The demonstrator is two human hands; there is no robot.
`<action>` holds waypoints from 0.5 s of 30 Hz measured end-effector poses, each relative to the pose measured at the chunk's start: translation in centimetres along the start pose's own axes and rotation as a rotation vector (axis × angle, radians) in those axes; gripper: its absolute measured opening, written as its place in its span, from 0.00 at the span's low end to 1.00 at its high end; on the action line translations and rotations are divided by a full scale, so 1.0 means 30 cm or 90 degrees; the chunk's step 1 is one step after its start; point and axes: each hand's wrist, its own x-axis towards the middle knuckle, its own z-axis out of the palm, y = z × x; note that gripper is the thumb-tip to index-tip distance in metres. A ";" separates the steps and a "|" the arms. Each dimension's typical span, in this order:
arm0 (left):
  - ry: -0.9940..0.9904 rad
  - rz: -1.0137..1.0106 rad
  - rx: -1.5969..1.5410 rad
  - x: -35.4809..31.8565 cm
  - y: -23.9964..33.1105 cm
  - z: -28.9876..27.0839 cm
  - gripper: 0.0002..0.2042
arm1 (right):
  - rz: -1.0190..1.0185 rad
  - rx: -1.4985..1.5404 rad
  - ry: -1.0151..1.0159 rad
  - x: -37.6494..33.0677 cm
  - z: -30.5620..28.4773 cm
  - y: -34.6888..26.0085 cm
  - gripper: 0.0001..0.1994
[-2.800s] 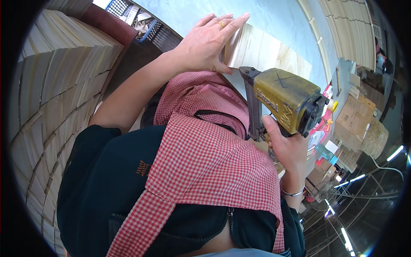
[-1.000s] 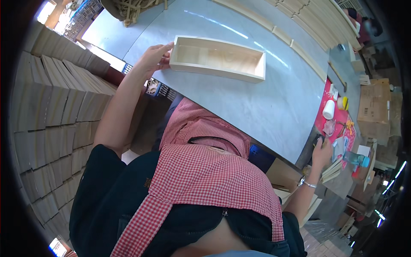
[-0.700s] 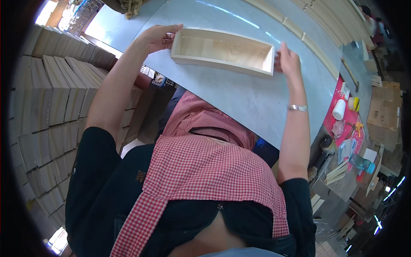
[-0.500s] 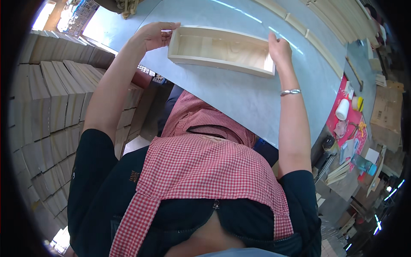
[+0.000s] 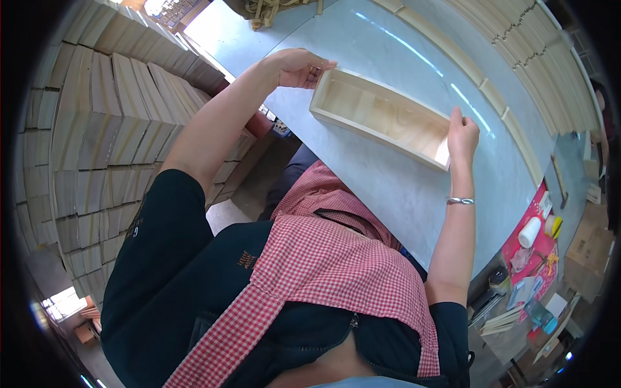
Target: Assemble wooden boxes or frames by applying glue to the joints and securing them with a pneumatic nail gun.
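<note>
While both forearms extend forward from the lower frame over a red checked scarf (image 5: 336, 265), the right hand (image 5: 462, 136) stands raised at the near right end of an open wooden box (image 5: 381, 116), fingers closed against its end wall. A metal bracelet (image 5: 460, 201) sits on that wrist. The left hand (image 5: 297, 66) is curled around the far left end of the box, thumb at the rim. The box lies flat on a grey worktable (image 5: 414, 58), open side up. Compared with half a second earlier, the box sits lower and turned more diagonally in view, both hands remaining at its ends. Stacked wooden boards (image 5: 97, 129) stand to the left; long wooden strips (image 5: 517, 71) lie along the table's far edge.
</note>
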 end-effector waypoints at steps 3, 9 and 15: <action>-0.013 0.017 0.013 0.018 -0.005 -0.012 0.11 | -0.007 -0.009 0.007 0.004 0.007 0.002 0.24; 0.066 0.144 0.092 -0.024 -0.048 -0.018 0.13 | -0.186 -0.133 0.065 0.014 0.042 0.016 0.24; 0.400 0.249 0.338 -0.074 -0.142 0.066 0.26 | -0.371 -0.183 -0.208 -0.029 0.018 0.026 0.22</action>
